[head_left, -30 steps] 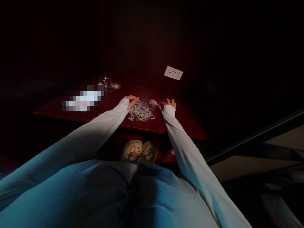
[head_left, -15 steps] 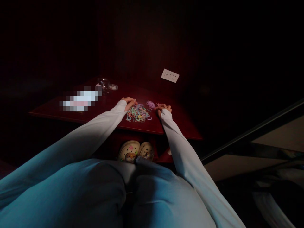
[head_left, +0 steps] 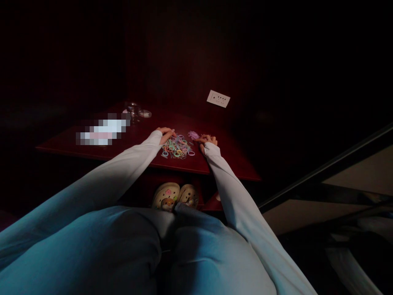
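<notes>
A pile of small multicoloured hair ties point(head_left: 178, 148) lies near the front edge of the dark red table point(head_left: 196, 164). At its upper left side my left hand point(head_left: 166, 134) rests with fingers stretched towards the ties, the fingertips touching or just over them. A smaller heap of purple hair ties point(head_left: 193, 135) sits apart, just behind and right of the mixed pile. Beside this heap is my right hand point(head_left: 209, 141), its fingers extended left and slightly apart. No tie can be made out in either hand.
A clear jar point(head_left: 132, 108) stands at the back left, a round lid point(head_left: 145, 114) beside it. A blurred-out pale object point(head_left: 104, 130) lies on the left. The wall holds a white socket plate point(head_left: 218, 98). Below the table are beige clogs point(head_left: 167, 196).
My right hand has shifted slightly left, closer to the purple heap, and the pink bits by its fingers no longer show clearly. My left hand stays almost in place.
</notes>
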The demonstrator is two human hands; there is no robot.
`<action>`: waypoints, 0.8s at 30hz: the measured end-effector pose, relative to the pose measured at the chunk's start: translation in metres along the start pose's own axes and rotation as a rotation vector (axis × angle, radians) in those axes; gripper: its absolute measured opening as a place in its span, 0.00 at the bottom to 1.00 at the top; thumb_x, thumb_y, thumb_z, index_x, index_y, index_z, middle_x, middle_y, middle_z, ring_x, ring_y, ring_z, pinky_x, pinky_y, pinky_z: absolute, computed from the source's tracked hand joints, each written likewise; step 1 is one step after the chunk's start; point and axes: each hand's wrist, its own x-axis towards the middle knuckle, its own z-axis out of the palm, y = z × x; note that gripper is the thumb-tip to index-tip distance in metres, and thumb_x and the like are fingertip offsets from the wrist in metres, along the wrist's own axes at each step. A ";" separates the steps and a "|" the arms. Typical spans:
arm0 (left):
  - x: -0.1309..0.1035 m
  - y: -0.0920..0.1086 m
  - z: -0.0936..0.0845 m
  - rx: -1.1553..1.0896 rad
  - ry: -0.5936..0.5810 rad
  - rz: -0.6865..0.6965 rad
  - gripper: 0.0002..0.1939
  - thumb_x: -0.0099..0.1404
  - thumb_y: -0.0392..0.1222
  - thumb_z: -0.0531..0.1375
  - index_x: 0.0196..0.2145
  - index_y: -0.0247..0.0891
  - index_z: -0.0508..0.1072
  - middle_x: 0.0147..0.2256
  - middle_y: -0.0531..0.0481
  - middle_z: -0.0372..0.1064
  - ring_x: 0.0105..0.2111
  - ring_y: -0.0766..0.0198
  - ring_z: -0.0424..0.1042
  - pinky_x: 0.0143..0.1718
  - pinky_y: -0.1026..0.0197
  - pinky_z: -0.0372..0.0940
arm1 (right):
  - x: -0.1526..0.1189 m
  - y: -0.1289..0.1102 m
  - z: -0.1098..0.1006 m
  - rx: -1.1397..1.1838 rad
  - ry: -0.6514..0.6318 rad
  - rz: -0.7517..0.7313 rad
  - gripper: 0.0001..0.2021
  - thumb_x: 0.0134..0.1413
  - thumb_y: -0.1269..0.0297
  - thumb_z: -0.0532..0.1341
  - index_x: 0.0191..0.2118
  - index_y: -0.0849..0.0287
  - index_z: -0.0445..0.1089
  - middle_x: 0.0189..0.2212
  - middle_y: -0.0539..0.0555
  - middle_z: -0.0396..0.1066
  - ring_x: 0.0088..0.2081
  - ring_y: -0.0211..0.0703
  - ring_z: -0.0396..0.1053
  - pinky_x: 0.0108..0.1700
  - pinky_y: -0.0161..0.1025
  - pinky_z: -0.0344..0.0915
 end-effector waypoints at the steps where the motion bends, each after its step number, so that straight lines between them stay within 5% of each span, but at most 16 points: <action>1: 0.000 0.000 0.001 0.000 0.007 -0.001 0.23 0.70 0.55 0.53 0.30 0.41 0.82 0.39 0.46 0.82 0.46 0.49 0.76 0.60 0.47 0.62 | 0.000 0.000 0.000 -0.002 -0.002 0.001 0.21 0.63 0.66 0.56 0.56 0.45 0.79 0.59 0.55 0.68 0.56 0.57 0.57 0.60 0.50 0.56; 8: 0.001 -0.002 0.005 -0.013 0.030 -0.011 0.26 0.70 0.61 0.53 0.28 0.42 0.81 0.37 0.47 0.82 0.46 0.48 0.75 0.61 0.48 0.61 | -0.002 -0.002 -0.005 -0.013 0.121 0.118 0.18 0.64 0.66 0.53 0.47 0.51 0.81 0.54 0.58 0.71 0.55 0.57 0.58 0.58 0.50 0.56; 16: -0.004 0.006 0.000 -0.036 0.035 -0.028 0.22 0.70 0.57 0.54 0.28 0.43 0.80 0.38 0.48 0.82 0.47 0.49 0.75 0.65 0.46 0.58 | -0.002 -0.007 -0.008 -0.058 0.006 0.082 0.20 0.65 0.65 0.54 0.56 0.48 0.78 0.60 0.56 0.68 0.57 0.56 0.58 0.59 0.48 0.55; 24: -0.005 0.000 0.000 -0.105 0.114 -0.014 0.23 0.71 0.57 0.52 0.29 0.43 0.78 0.38 0.46 0.81 0.46 0.49 0.76 0.61 0.46 0.63 | 0.000 -0.006 -0.012 -0.054 0.040 0.197 0.18 0.64 0.69 0.51 0.47 0.55 0.78 0.51 0.58 0.75 0.53 0.55 0.62 0.57 0.48 0.57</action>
